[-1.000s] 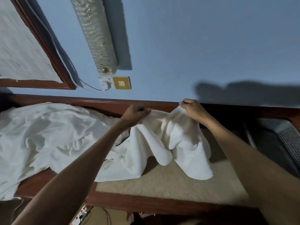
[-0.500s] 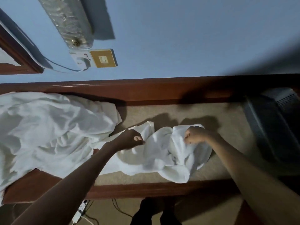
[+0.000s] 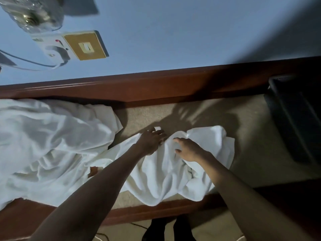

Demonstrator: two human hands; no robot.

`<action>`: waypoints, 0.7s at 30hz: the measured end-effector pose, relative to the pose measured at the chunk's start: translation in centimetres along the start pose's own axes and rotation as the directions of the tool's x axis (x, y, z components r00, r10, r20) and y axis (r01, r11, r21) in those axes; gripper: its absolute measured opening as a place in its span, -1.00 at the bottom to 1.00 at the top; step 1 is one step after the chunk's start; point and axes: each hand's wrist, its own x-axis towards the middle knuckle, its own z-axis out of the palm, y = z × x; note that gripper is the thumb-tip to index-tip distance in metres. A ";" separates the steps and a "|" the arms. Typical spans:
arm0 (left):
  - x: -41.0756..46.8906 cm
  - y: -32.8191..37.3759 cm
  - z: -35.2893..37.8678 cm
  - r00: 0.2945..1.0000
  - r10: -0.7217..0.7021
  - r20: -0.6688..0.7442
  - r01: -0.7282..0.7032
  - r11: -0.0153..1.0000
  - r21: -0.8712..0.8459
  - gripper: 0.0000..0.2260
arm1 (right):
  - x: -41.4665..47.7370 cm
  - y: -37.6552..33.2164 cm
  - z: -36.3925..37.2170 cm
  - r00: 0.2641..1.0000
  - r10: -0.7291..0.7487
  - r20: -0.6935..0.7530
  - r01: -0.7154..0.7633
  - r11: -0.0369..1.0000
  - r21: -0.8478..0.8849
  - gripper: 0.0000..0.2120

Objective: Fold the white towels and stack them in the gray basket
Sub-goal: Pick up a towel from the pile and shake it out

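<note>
The towel [image 3: 165, 176] is showing plain white, the bench [image 3: 251, 159] speckled beige with a red-brown rim [image 3: 139, 89], the wall [image 3: 173, 32] pale blue.

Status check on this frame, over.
Left hand and right hand open, resting on white towel. Towel crumpled, not yet folded. Gray basket to the right, path clear.

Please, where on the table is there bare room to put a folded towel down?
The widest bare patch lies between the towel and the basket. A narrower strip runs between the towel and the back rail. Crowded: the pile on the left, the towel in the middle.
</note>
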 end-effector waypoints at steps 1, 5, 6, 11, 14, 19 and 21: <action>0.2 -0.1 -0.3 1.000 -0.011 0.019 0.010 0.999 0.040 -0.63 | 0.1 0.3 0.2 1.000 0.016 0.024 -0.015 0.999 -0.028 -0.45; 0.6 -0.9 -1.2 0.996 -0.072 0.052 0.062 0.984 0.168 -0.74 | -0.2 1.0 -0.1 0.993 0.066 0.102 -0.065 0.998 -0.007 -0.46; 0.5 -1.1 -1.6 0.995 -0.085 0.046 0.078 0.988 0.136 -0.76 | -0.3 1.0 -0.5 0.993 0.068 0.093 -0.071 0.997 0.035 -0.46; -0.8 -1.4 -7.7 0.978 -0.190 -0.080 0.143 0.903 -0.405 -0.80 | -1.2 -0.4 -4.9 1.000 0.013 -0.005 -0.010 0.928 0.372 -0.28; -2.0 -1.0 -13.9 0.968 -0.216 -0.130 0.076 0.741 -0.667 -0.69 | -2.2 -2.5 -9.1 0.996 -0.044 -0.079 0.075 0.893 0.445 -0.31; -4.0 1.6 -22.2 0.962 -0.218 -0.162 0.002 0.603 -0.797 -0.61 | -4.5 -5.8 -16.7 0.955 -0.230 -0.185 0.285 0.881 0.377 -0.43; -4.7 2.4 -25.1 0.945 -0.258 -0.204 -0.015 0.586 -0.810 -0.63 | -6.1 -6.4 -19.8 0.939 -0.301 -0.168 0.344 0.857 0.383 -0.48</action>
